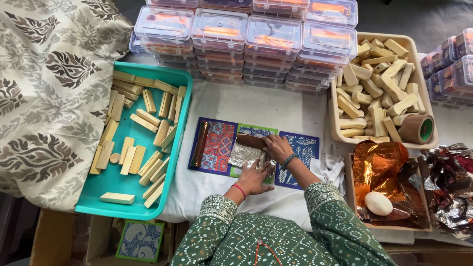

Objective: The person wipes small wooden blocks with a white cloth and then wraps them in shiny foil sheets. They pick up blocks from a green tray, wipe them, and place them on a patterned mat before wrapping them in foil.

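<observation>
Silver foil [245,155] lies crinkled on the middle of three patterned cards on a white cloth [246,106], with both hands pressed on it. In the one view, from the head camera looking down, the left hand [254,178] lies flat and open on the foil's near edge, fingers spread, wearing a red bangle. The right hand [277,148] rests on the foil's far right corner, fingers bent down onto it, beside a brown wooden block [251,141] at the foil's top edge. Whether either hand actually pinches the foil I cannot tell.

The three cards lie side by side, touching: a red and blue card [217,146] on the left with a copper-coloured roll [199,144] on it, a green-edged card [254,131] under the foil, and a blue and white card [301,148] on the right.

To the left, a teal tray [118,184] holds many pale wooden blocks, too many to count. To the right, a beige tray [423,88] holds more blocks and one roll of brown tape [417,128]. Near it, one white oval piece [378,203] lies on orange foil [377,165]. Stacked clear boxes [246,34] stand beyond the cloth.
</observation>
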